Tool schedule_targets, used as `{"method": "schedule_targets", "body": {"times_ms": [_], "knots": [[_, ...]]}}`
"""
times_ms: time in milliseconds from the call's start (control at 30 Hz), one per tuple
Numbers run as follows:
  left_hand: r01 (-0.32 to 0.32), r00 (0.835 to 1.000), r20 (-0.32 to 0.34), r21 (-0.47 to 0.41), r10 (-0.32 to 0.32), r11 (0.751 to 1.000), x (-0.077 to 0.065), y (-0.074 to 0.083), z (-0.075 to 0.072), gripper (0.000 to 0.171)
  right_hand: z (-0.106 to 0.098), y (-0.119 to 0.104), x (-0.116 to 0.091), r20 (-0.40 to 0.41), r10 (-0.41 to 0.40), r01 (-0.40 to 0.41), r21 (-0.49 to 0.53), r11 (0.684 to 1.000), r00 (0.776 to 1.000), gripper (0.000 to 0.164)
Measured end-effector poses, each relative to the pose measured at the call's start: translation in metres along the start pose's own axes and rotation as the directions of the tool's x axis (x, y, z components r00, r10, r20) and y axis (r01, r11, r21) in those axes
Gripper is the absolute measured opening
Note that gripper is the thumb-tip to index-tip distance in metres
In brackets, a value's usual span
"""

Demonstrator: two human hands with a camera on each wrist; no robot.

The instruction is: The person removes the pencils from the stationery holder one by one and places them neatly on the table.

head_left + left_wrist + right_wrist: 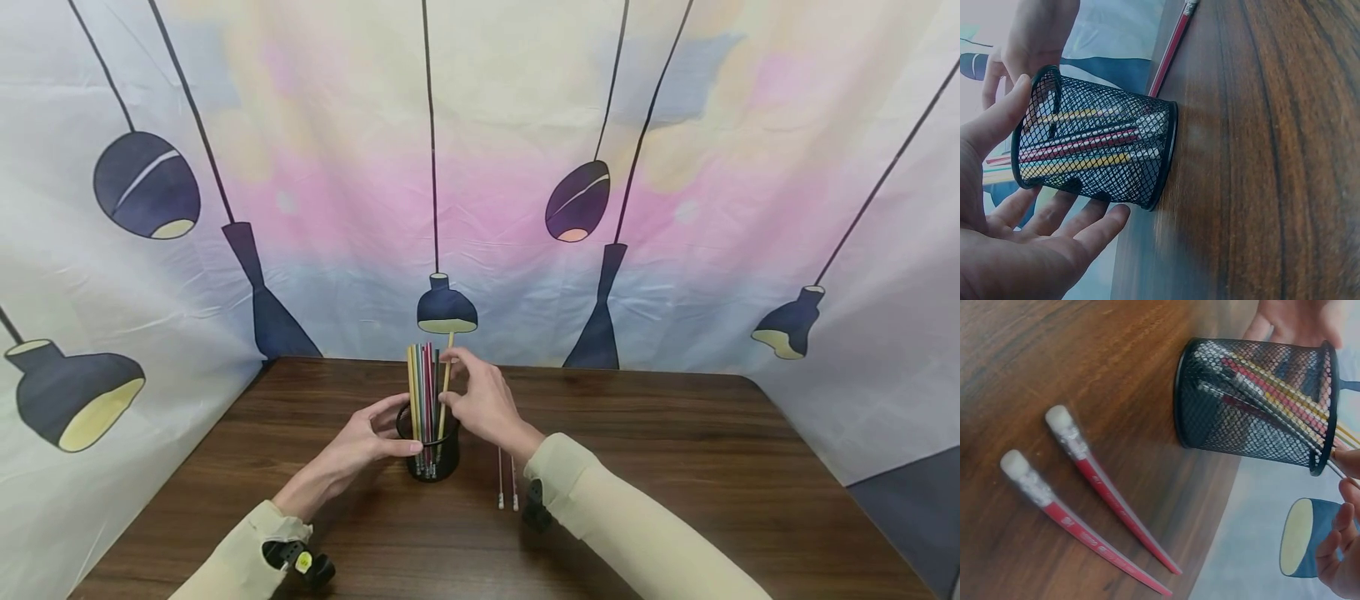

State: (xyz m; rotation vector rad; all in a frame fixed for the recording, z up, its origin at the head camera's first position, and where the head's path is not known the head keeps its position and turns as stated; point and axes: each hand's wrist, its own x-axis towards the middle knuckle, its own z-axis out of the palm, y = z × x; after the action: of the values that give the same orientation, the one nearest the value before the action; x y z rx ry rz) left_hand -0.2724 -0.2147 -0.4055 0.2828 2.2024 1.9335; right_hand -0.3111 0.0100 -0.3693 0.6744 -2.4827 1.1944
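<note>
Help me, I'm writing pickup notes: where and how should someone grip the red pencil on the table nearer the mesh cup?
Probably mid-shaft, from above, thumb and finger pinching its long sides: the red pencil is slim and lies on the table, with a gap beside the other red pencil.

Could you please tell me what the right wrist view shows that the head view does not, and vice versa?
Only the right wrist view shows printed marks along the loose red pencils.
Only the head view shows the pale sleeves and the black devices at the wrists.
Both show the black mesh cup with pencils in it, the loose red pencils on the wooden table, the left grip and the right grip.
</note>
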Motion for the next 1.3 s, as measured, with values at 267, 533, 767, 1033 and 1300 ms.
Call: {"method": "schedule_targets", "body": {"times_ms": [267,533,767,1033,1300], "knots": [[-0.007,1.000,0.013,0.000,0.007,1.000,-0.001,0.001,0.001,0.088,-0.009,-0.007,0.005,-0.035,-0.019,0.019,0.005,1.000,0.999,0.055],[-0.006,1.000,0.018,0.011,0.006,1.000,-0.002,0.002,0.000,0.090,-0.021,-0.014,0.008,-0.047,-0.018,0.019,0.040,0.999,0.999,0.055],[-0.008,1.000,0.020,0.011,0.008,1.000,-0.001,0.002,0.000,0.090,-0.029,-0.018,0.011,-0.067,-0.056,0.060,0.057,0.997,0.996,0.055],[-0.003,1.000,0.010,0.012,0.002,1.000,0.000,-0.001,0.001,0.088,-0.041,-0.022,0.016,-0.106,-0.101,0.107,0.054,0.993,0.989,0.054],[-0.008,1.000,0.011,0.008,0.008,1.000,-0.001,0.001,0.000,0.090,-0.052,-0.023,0.017,-0.121,-0.098,0.106,0.063,0.992,0.988,0.054]]}}
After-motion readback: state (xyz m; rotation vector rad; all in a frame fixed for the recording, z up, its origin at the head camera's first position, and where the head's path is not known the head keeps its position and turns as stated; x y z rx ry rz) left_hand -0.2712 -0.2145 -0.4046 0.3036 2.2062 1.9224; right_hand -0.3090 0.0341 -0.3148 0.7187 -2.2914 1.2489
